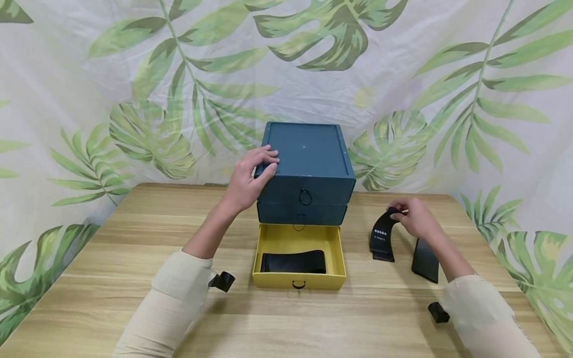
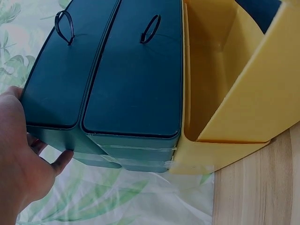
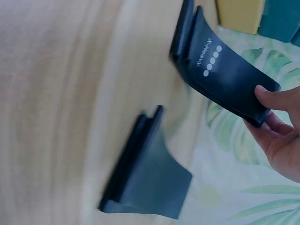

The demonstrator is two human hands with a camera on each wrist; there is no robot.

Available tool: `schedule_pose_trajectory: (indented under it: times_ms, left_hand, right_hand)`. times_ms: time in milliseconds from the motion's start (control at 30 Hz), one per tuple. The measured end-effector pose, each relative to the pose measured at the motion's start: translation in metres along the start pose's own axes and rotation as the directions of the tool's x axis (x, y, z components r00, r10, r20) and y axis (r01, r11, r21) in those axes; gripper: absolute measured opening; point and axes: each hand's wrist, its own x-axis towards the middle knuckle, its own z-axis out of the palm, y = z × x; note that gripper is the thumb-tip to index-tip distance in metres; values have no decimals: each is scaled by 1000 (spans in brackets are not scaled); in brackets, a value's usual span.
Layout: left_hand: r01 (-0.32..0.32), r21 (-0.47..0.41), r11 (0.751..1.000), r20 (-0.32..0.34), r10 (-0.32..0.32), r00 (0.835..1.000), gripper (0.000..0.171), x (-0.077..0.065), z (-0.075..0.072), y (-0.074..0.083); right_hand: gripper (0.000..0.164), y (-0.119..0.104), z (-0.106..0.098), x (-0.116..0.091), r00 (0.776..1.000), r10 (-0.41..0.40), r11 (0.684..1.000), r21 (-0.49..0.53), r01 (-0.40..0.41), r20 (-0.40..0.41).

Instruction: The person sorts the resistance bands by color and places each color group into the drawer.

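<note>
My left hand [image 1: 251,179] rests on the top left edge of a dark teal drawer unit [image 1: 306,149], fingers on top and thumb by the side. Below its two closed drawers, a yellow drawer [image 1: 300,282] stands pulled out, holding a folded black band [image 1: 293,262]. Over on the right, my right hand [image 1: 416,217] pinches one end of a black resistance band [image 3: 220,70] printed with white dots and lettering. Its folded lower part hangs down; whether it touches the table I cannot tell. Another folded black band [image 3: 150,173] stands on the table near my right wrist.
The wooden table [image 1: 134,238] carries the drawer unit near its back edge. A leaf-patterned cloth [image 1: 201,74] hangs behind. Black loop pulls [image 1: 306,197] stick out from the drawer fronts. Small black devices [image 1: 222,281] are at both wrists.
</note>
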Motion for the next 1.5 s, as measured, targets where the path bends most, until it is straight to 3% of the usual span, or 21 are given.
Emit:
schedule_pose_trajectory:
  times_ms: [200,500,667,1200,1500]
  left_hand:
    - [-5,8,1000,2,5,1000,21,1,0,0]
    - [-13,0,1000,-6,13,1000,23,0,1,-2]
    - [-14,-1,1000,-6,14,1000,22,0,0,-1]
    - [-4,-3,1000,-3,4,1000,21,0,0,-1]
    - [-3,-15,1000,-5,3,1000,22,0,1,0]
  right_hand:
    - [19,-18,-12,-1,1000,22,1000,-20,-22,21]
    - [22,-42,-18,-2,995,-78,997,-14,77,-60]
    - [27,-52,-23,-4,991,-95,995,31,99,-92]
    - [39,-74,-39,-12,999,45,969,244,-43,-2]
    - [37,-91,-48,-18,1000,26,964,264,-23,-8]
